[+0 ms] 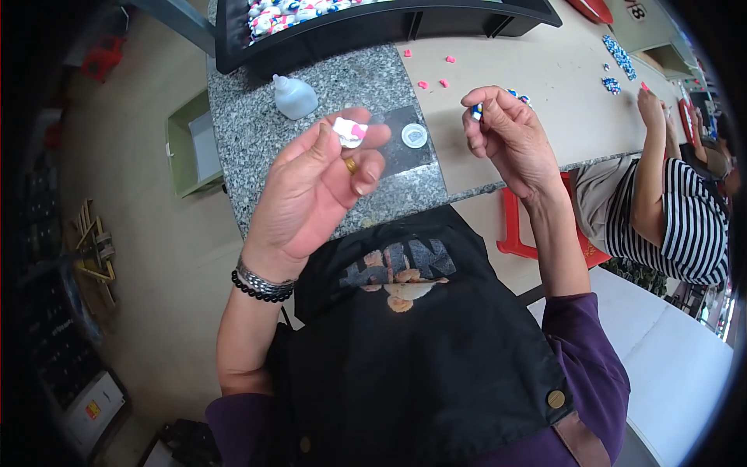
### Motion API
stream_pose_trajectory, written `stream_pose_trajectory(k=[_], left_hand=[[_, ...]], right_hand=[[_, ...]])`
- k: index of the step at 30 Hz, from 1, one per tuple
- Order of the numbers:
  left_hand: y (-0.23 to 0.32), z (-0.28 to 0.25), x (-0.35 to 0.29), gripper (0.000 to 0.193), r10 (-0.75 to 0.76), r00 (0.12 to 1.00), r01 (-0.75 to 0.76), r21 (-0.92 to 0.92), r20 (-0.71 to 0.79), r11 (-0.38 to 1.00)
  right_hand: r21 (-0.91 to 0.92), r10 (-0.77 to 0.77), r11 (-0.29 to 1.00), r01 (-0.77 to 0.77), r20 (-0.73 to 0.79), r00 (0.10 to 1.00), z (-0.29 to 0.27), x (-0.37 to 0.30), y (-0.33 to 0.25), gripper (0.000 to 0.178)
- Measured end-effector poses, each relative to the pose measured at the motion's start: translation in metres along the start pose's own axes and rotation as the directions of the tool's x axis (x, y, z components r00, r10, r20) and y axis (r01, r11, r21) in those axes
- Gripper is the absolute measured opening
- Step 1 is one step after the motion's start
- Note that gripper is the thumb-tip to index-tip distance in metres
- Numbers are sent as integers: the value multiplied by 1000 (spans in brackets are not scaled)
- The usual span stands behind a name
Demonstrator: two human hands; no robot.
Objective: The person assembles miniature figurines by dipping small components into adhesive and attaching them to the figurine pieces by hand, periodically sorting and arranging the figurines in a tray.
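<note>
Left hand [299, 175] pinched white-and-pink piece [349, 134] above table [240, 117]; right hand [513, 140] pinched small blue-and-white piece [476, 114], well apart. Joining step seemingly in hand; next move probably called for careful alignment.

Near twelve o'clock, a small white piece [348, 133] looks like smooth plastic; beyond it, a tray [350, 36] is dull plastic. At eleven, a translucent plastic bottle [296, 99] meets a polished stone worktop [354, 82]. At six, the apron [405, 366] is matt cloth.
</note>
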State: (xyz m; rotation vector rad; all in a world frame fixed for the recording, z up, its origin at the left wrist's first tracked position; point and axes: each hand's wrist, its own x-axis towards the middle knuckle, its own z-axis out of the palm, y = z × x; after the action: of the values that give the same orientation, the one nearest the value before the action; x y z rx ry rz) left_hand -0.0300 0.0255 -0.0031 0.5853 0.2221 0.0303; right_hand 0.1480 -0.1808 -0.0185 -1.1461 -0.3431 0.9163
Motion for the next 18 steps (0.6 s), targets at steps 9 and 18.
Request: stream_pose_trajectory(k=[9,18], left_hand=[[-21,-16,-4,37,-31,999,29,-69,-22,997],[-18,-12,-10,23,-110,988,113,28,-111,993]], right_hand=[[-464,-157,871,159,44,987,19,7,0,12],[-862,-350,98,497,437,828,32,12,3,15]])
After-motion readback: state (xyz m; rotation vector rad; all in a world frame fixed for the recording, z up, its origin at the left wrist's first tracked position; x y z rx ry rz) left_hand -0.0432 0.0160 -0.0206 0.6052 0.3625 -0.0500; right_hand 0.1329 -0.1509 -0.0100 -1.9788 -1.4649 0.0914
